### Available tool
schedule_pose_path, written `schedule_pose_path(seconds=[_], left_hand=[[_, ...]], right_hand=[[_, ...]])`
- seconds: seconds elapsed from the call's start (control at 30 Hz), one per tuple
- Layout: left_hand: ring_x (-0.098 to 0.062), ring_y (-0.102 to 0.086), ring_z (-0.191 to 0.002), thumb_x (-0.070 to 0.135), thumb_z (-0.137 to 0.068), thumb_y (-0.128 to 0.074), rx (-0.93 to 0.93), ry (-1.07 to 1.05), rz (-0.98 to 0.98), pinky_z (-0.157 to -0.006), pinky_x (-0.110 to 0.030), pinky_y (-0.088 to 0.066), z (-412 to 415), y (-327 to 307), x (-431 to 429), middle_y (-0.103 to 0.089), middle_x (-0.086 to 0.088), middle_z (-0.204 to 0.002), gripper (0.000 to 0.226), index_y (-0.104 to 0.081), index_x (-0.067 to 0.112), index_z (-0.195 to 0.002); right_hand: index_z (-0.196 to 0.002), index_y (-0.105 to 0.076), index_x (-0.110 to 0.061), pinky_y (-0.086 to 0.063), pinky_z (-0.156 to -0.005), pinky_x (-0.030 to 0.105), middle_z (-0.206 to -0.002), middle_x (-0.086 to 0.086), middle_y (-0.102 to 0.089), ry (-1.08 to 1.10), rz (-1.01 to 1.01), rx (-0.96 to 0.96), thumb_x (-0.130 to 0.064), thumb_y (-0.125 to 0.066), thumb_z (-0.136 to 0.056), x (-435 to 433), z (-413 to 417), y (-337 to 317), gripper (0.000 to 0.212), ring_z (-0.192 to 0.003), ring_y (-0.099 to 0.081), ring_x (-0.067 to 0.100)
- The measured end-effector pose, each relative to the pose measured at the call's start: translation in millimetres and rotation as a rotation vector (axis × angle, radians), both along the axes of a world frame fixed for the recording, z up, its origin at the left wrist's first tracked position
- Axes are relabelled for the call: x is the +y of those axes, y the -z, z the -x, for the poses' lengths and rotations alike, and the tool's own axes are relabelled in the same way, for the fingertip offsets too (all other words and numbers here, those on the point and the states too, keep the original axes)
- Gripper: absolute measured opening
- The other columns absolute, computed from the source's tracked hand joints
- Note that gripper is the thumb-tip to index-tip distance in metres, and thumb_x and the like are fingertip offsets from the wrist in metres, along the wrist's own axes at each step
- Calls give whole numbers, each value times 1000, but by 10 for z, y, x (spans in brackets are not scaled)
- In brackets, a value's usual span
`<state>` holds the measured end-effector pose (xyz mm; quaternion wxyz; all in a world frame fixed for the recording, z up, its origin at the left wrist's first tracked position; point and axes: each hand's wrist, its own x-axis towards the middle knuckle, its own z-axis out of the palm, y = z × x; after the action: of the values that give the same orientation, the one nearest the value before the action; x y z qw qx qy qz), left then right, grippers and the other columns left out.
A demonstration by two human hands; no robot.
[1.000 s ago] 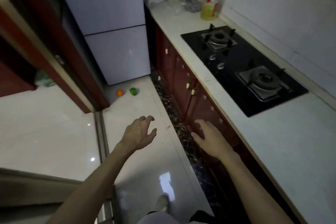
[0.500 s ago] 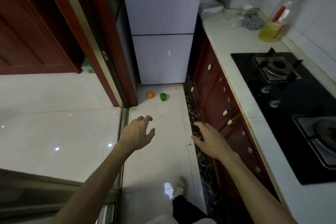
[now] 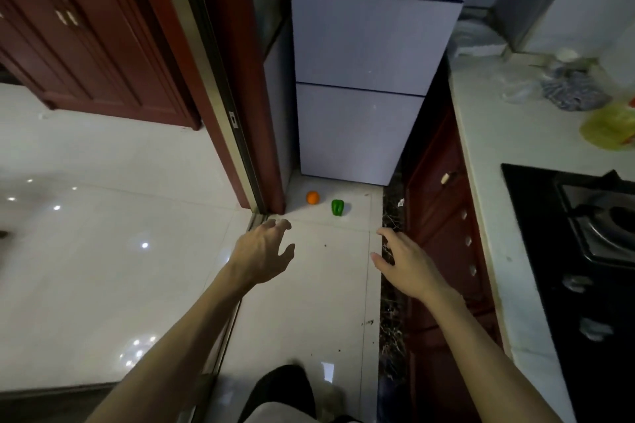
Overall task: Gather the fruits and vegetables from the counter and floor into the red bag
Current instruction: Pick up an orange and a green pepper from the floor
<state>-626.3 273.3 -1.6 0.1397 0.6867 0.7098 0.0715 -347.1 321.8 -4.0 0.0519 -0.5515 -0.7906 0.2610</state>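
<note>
Orange fruit (image 3: 312, 197) and a green pepper (image 3: 337, 207) lie near each other on the floor (image 3: 309, 285) by the fridge (image 3: 357, 134), well ahead of you. Your left hand (image 3: 263, 256) and right hand (image 3: 403, 266) hold nothing, fingers apart and loosely curled; step in, crouch, and take one in each.

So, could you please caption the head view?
Left hand and right hand reach toward round orange fruit and green bell pepper on pale floor.

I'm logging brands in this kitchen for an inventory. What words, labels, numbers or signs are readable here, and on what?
None can be read.
The bottle on the counter shows a bit of red label at the frame edge, too blurred to read.
The fridge front and the stove show no legible marking.
</note>
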Motion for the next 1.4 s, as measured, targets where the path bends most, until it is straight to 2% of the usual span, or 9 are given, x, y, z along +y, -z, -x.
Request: schedule_pose_path(seconds=[0.23,0.37,0.57,0.73,0.93,1.13,1.27,1.4], left_hand=[[-24,-63,-99,40,-90,-54,-30,11,40,-78,-33,-55,220,155,683,-59,-6,-123,44,-46,18,-127],[-24,-64,-93,42,-89,-54,-32,41,40,-76,-33,-55,381,207,1259,-62,-6,-114,44,-47,19,-126],[-26,-64,-94,40,-90,-54,-37,99,97,-76,-34,-52,680,288,2050,-62,-7,-113,42,-48,16,-124],[-26,-64,-97,43,-90,-52,-40,139,146,-80,-38,-56,869,536,2592,-61,-7,-116,45,-46,18,-127],[-29,-58,-111,45,-88,-51,-15,193,248,-85,-45,-54,961,1002,3216,-59,-7,-123,47,-43,22,-128],[-32,-59,-109,44,-88,-52,-24,164,346,-85,-45,-53,940,1526,3989,-60,-8,-123,46,-45,21,-127],[-28,-59,-107,42,-89,-51,-22,128,439,-83,-41,-52,903,2073,4433,-61,-6,-118,44,-46,21,-127],[-27,-57,-112,41,-90,-50,30,133,503,-86,-40,-50,880,2690,4818,-59,-5,-122,44,-45,21,-129]], right_hand=[[-136,-34,-23,-50,-86,41,-123,8,-53,-26,15,-40,-44,-48,-93,845,286,91,50,-111,-53,25],[-137,-33,-23,-50,-87,41,-126,8,-52,0,31,-49,-44,-47,-94,1325,451,130,50,-111,-53,24],[-138,-33,-22,-51,-88,41,-128,9,-52,52,98,-69,-42,-48,-94,1955,687,240,51,-112,-54,25],[-138,-33,-23,-52,-85,41,-125,8,-53,84,145,-62,-41,-49,-94,2355,794,465,50,-112,-55,23],[-138,-37,-21,-52,-85,42,-118,10,-56,170,286,-14,-39,-54,-92,2834,848,902,52,-105,-58,23],[-135,-42,-19,-52,-85,43,-115,10,-58,233,321,73,-37,-58,-89,3652,888,1433,52,-101,-57,21],[-134,-42,-20,-53,-84,45,-114,11,-58,254,362,85,-39,-59,-89,4174,885,2031,52,-101,-58,23],[-132,-44,-19,-53,-82,42,-110,10,-58,238,365,66,-37,-60,-88,4551,886,2752,50,-95,-58,22]])
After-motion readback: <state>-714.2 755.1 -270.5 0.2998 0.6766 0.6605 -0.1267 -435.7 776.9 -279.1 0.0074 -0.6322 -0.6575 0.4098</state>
